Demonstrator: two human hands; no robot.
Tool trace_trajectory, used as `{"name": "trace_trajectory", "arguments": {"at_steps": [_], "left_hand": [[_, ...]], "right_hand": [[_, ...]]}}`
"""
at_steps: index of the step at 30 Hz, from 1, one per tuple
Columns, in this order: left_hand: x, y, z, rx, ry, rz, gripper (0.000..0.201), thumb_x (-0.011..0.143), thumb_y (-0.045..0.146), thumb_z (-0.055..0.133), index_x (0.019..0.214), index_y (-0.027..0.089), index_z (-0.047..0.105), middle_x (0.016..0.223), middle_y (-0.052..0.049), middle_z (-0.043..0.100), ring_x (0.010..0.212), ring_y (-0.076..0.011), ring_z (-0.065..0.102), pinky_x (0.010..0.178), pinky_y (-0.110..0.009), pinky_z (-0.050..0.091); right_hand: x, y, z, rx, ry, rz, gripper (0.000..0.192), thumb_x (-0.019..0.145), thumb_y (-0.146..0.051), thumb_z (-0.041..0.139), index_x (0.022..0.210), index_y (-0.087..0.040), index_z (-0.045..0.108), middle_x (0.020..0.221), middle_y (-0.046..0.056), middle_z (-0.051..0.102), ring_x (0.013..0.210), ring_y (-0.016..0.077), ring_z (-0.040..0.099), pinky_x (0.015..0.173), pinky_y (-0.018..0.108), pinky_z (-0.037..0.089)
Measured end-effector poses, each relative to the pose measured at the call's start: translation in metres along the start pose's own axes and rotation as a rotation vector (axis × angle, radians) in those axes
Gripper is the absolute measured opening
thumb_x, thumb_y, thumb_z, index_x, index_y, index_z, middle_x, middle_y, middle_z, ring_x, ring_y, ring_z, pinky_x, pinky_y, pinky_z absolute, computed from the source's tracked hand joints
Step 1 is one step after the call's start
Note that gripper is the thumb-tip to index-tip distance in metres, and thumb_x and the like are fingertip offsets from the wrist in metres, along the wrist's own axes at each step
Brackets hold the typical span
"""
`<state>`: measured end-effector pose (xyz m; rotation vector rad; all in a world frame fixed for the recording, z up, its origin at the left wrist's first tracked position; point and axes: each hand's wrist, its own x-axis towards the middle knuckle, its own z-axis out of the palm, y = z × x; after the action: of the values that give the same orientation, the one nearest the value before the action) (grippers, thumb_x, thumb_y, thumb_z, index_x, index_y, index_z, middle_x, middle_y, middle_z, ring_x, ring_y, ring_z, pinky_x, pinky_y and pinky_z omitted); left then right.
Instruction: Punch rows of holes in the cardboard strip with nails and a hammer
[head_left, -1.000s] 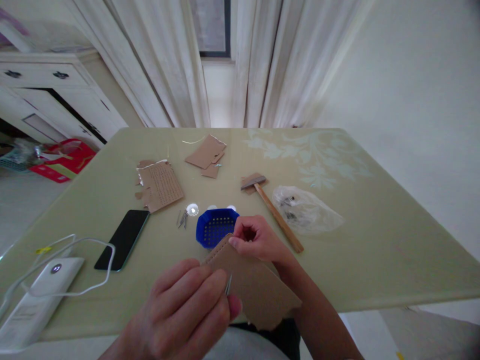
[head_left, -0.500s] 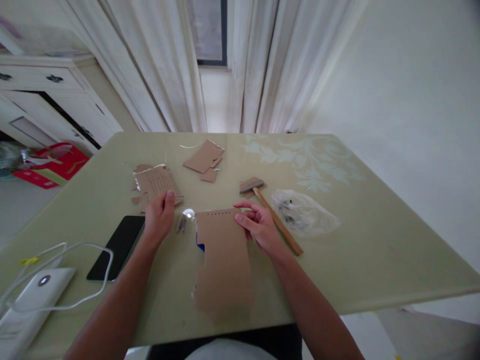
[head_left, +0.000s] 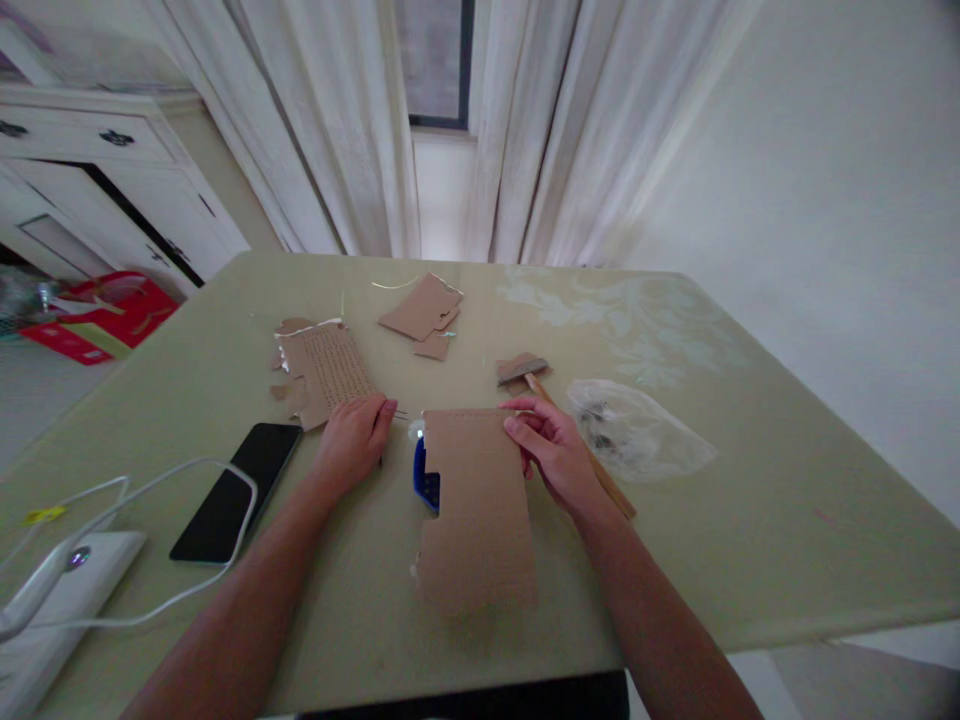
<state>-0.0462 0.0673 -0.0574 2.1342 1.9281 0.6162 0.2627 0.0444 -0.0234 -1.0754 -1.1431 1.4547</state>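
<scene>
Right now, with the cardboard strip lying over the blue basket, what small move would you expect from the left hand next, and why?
Probably a pinch to lift one nail: the left hand rests palm down on the table with its fingertips at the small nails, while the right hand steadies the cardboard strip, whose far edge shows a row of holes, over the blue basket.

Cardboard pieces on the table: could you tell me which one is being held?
The long piece under the right hand, lying over the blue basket; the others lie untouched farther back.
</scene>
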Motion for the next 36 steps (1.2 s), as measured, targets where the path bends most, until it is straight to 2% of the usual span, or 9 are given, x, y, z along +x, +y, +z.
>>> {"name": "trace_trajectory", "arguments": {"at_steps": [5,7,12,20,24,27,30,33,36], "left_hand": [[-0.002,-0.002,0.006,0.110,-0.051,0.089,0.043,0.110,0.043,0.033,0.085,0.024,0.062,0.095,-0.014,0.076,0.092,-0.0309,0.070,0.089,-0.043,0.048],[-0.002,-0.004,0.008,0.146,-0.062,0.105,0.042,0.111,0.042,0.033,0.087,0.024,0.062,0.096,-0.013,0.076,0.093,-0.0307,0.070,0.090,-0.043,0.048],[-0.001,-0.007,0.008,0.208,-0.074,0.137,0.042,0.112,0.042,0.036,0.088,0.023,0.065,0.096,-0.013,0.075,0.094,-0.0315,0.070,0.090,-0.043,0.049],[-0.003,-0.008,0.006,0.230,-0.072,0.177,0.038,0.111,0.043,0.042,0.094,0.022,0.068,0.097,-0.012,0.074,0.096,-0.0306,0.071,0.088,-0.041,0.052],[-0.002,-0.007,0.004,0.180,-0.033,0.167,0.038,0.109,0.046,0.045,0.092,0.022,0.069,0.097,-0.013,0.073,0.094,-0.0323,0.070,0.087,-0.043,0.052],[-0.004,0.003,0.001,-0.004,0.085,0.147,0.043,0.108,0.050,0.044,0.091,0.021,0.070,0.096,-0.013,0.072,0.096,-0.0323,0.069,0.092,-0.045,0.052],[-0.011,0.024,0.000,-0.413,0.121,0.045,0.055,0.111,0.057,0.038,0.101,0.020,0.077,0.098,-0.011,0.076,0.098,-0.0291,0.070,0.092,-0.042,0.054],[-0.022,0.047,0.002,-0.780,-0.029,-0.097,0.060,0.109,0.069,0.043,0.118,0.023,0.081,0.112,-0.009,0.081,0.101,-0.0272,0.072,0.086,-0.037,0.055],[-0.032,0.062,0.007,-0.977,-0.190,-0.202,0.056,0.096,0.073,0.069,0.118,0.023,0.082,0.101,-0.007,0.081,0.090,-0.0250,0.071,0.074,-0.032,0.053]], "right_hand": [[0.000,-0.001,0.003,-0.088,0.030,0.000,0.039,0.081,-0.051,0.093,0.103,-0.022,0.080,0.071,-0.002,0.065,0.047,0.0105,0.050,0.038,0.023,0.037],[0.000,-0.001,0.005,-0.117,0.066,-0.005,0.038,0.079,-0.050,0.094,0.100,-0.022,0.080,0.073,-0.001,0.066,0.046,0.0097,0.047,0.037,0.023,0.033],[0.003,0.002,0.006,-0.164,0.143,-0.025,0.037,0.076,-0.050,0.094,0.093,-0.021,0.078,0.075,0.001,0.068,0.049,0.0112,0.050,0.039,0.024,0.034],[0.005,0.014,0.006,-0.217,0.173,0.018,0.040,0.080,-0.056,0.091,0.094,-0.021,0.078,0.070,0.000,0.063,0.050,0.0124,0.046,0.041,0.025,0.030],[0.006,0.017,0.006,-0.190,0.179,-0.011,0.038,0.080,-0.055,0.093,0.091,-0.022,0.078,0.073,0.002,0.066,0.055,0.0145,0.051,0.047,0.027,0.035],[0.007,0.018,0.007,-0.180,0.196,-0.041,0.036,0.079,-0.054,0.094,0.089,-0.022,0.079,0.077,0.004,0.071,0.062,0.0171,0.057,0.055,0.029,0.041],[0.007,0.019,0.008,-0.183,0.209,-0.035,0.036,0.079,-0.054,0.094,0.089,-0.023,0.079,0.079,0.005,0.074,0.065,0.0193,0.060,0.058,0.031,0.044],[0.005,0.019,0.009,-0.188,0.210,-0.023,0.034,0.080,-0.053,0.093,0.089,-0.024,0.078,0.080,0.006,0.074,0.067,0.0204,0.062,0.059,0.032,0.046],[0.004,0.018,0.010,-0.199,0.198,-0.022,0.033,0.081,-0.052,0.092,0.090,-0.024,0.079,0.081,0.006,0.075,0.069,0.0209,0.063,0.061,0.033,0.047]]}}
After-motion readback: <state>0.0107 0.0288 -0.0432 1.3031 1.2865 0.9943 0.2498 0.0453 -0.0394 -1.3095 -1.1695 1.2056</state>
